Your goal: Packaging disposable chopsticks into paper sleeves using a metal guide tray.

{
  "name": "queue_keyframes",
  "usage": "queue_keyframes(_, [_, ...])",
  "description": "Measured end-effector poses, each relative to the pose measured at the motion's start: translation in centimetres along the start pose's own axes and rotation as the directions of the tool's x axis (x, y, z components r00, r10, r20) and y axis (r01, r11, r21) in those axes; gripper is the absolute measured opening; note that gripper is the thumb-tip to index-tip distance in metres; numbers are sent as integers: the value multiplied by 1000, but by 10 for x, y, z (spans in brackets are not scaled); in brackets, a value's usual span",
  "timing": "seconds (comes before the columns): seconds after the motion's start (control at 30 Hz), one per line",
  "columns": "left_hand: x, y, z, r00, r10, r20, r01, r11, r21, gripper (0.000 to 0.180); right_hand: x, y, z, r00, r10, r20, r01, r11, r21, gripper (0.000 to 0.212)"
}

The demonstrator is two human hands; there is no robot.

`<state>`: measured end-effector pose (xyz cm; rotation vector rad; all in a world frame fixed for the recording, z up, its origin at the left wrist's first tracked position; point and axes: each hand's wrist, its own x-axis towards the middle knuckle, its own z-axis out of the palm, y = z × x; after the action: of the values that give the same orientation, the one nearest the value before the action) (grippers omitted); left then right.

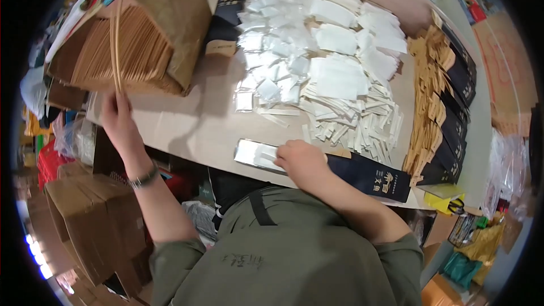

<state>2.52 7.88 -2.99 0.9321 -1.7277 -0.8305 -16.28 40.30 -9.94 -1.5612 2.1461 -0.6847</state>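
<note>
My left hand (117, 114) is closed on the lower end of a pair of long wooden chopsticks (117, 51), which points up across the front of a cardboard box. At the table's near edge my right hand (302, 160) has its fingers curled over the right end of a shiny clear packet (245, 153) with a white strip in it. What lies under the palm is hidden. Right of that hand lies a dark blue paper sleeve (371, 177) with a brown flap, partly behind my forearm.
The cardboard box (190, 34) holds many upright chopsticks (122, 45). Across the table (187, 127) lie small clear packets (269, 39), stacked white napkins (338, 76) and loose white strips (377, 122). Dark sleeves with brown ends (450, 124) line the right side.
</note>
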Motion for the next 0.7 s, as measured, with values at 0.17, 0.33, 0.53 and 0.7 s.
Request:
queue_keyframes(0.17, [-116,-23,-1,675,-326,662,465,884,-39,10,-14,-14,-15,976,-105,-190,94,993,-65,18])
queue_keyframes(0.33, [-108,1,17,461,-359,812,310,922,232,7,-58,18,-37,978,-142,-152,112,976,-189,29])
queue_keyframes(0.53, [-185,48,119,471,179,864,-56,983,-173,15,-49,20,-18,976,-192,-101,185,980,-70,38])
queue_keyframes(0.7, [-193,44,123,710,-4,704,-83,993,89,24,-52,18,-28,986,-67,-150,45,989,-142,41])
